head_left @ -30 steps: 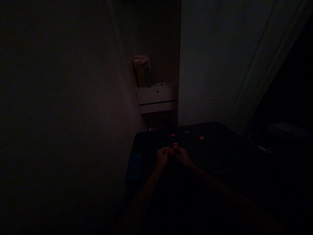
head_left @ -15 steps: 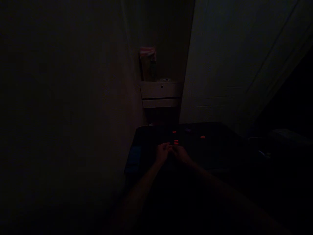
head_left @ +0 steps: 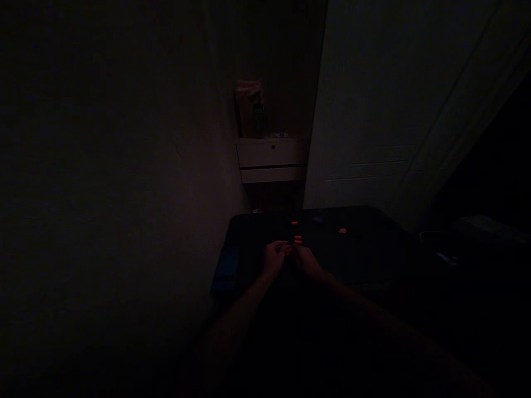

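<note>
In the very dark head view my left hand [head_left: 272, 258] and my right hand [head_left: 307, 261] meet over the dark table [head_left: 352, 257]. Between their fingertips is a small orange-red piece [head_left: 289, 251], and both hands are closed on it. Its kind is too dim to make out. Just beyond the fingers lie two short orange-red strips [head_left: 297, 237], close together, with another such strip [head_left: 295, 223] farther back. A paler orange lump [head_left: 342, 231] and a small purple object [head_left: 318, 220] rest to their right.
At the table's left edge is a blue flat object [head_left: 226, 268]. Behind the table stands a pale drawer unit [head_left: 271, 156] with a striped-topped item [head_left: 249, 108] on it. Walls close in on the left, and a pale panel [head_left: 357, 110] rises behind right.
The view has shifted very slightly. Both hands stay together at the same spot, their fingers moving only a little around the orange-red piece.
</note>
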Demonstrator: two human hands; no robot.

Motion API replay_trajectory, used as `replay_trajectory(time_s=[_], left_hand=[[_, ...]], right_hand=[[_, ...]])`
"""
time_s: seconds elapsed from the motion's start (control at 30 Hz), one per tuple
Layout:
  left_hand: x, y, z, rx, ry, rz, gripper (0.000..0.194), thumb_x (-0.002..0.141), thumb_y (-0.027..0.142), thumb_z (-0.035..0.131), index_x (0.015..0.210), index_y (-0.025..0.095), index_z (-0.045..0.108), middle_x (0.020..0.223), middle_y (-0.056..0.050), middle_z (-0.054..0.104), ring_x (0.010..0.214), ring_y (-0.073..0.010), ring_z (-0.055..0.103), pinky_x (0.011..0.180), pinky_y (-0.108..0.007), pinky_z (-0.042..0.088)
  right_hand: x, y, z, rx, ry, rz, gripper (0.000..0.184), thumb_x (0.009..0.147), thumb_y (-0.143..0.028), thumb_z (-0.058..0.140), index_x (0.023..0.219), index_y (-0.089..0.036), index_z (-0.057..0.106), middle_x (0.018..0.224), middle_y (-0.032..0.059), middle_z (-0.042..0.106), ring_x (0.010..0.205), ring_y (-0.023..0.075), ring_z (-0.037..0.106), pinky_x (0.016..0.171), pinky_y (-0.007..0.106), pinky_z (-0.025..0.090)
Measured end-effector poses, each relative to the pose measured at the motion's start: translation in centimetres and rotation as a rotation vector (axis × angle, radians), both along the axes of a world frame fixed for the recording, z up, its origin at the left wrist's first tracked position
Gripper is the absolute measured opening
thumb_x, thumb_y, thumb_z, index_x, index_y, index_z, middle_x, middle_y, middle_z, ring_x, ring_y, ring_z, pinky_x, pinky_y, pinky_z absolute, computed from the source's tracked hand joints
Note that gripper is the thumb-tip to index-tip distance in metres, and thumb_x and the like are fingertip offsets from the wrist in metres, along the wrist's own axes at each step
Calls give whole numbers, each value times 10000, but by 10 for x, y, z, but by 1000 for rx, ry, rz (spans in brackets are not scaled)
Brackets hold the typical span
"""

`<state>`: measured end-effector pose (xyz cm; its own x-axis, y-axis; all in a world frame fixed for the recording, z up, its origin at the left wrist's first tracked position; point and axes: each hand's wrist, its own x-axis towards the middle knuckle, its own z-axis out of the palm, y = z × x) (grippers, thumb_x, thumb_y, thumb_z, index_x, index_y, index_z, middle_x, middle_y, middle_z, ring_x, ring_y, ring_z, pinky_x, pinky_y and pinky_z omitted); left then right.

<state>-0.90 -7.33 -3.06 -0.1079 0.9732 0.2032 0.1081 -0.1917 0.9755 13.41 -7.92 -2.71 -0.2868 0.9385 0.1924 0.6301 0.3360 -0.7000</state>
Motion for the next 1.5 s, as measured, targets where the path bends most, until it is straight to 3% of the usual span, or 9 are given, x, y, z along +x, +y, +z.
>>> replay_trajectory(time_s=[0.23, 0.4, 0.5, 0.6, 0.87, 1.2, 1.5], left_hand=[[0, 5, -6, -8, -82, -26, 170, 761, 123, 736, 929, 144, 750, 881, -98, 794, 824, -197, 750, 782, -310, 588], [-1, 7, -6, -12, -81, -23, 196, 733, 141, 758, 928, 142, 731, 880, -86, 785, 834, -193, 742, 793, -299, 575], [-3, 5, -4, -8, -61, -26, 137, 818, 273, 698, 878, 155, 731, 847, -81, 778, 808, -199, 735, 751, -286, 561], [-4, 4, -4, -11, -52, -32, 240, 887, 356, 591, 873, 159, 726, 816, -81, 773, 725, -187, 721, 672, -272, 545], [-5, 4, -3, -15, -10, -12, 213, 826, 311, 566, 828, 156, 712, 719, -60, 742, 632, -173, 673, 613, -266, 504], [-9, -1, 6, -2, 132, 24, 215, 800, 322, 562, 795, 171, 716, 664, -22, 703, 610, -173, 645, 613, -262, 476], [-12, -3, 5, 10, 240, 39, 227, 832, 286, 520, 829, 162, 710, 678, -22, 706, 593, -159, 640, 586, -251, 482]], right_hand=[[0, -3, 2, -10, 108, -15, 298, 972, -249, 475, 1032, -155, 751, 1019, 104, 777, 923, 244, 708, 818, 306, 502], [-3, -10, 4, -19, 205, -9, 363, 970, -399, 498, 1059, -178, 771, 1006, 66, 788, 906, 255, 712, 791, 310, 520], [-3, -8, 1, -26, 238, -39, 345, 945, -391, 528, 1022, -170, 782, 969, 75, 791, 886, 257, 711, 770, 307, 523], [-2, -2, -3, -33, 251, -74, 319, 934, -331, 515, 983, -163, 782, 931, 77, 789, 852, 237, 706, 744, 290, 517], [-4, 0, -8, -58, 236, -129, 330, 903, -303, 496, 692, -158, 703, 630, 16, 684, 577, 140, 594, 532, 212, 391], [-10, -1, -2, -129, 344, -152, 387, 851, -453, 614, 599, -166, 675, 574, 25, 683, 532, 131, 592, 496, 202, 379], [-16, 9, -13, -148, 599, -143, 308, 842, -319, 568, 580, -169, 626, 573, -9, 632, 571, 119, 567, 594, 213, 435]])
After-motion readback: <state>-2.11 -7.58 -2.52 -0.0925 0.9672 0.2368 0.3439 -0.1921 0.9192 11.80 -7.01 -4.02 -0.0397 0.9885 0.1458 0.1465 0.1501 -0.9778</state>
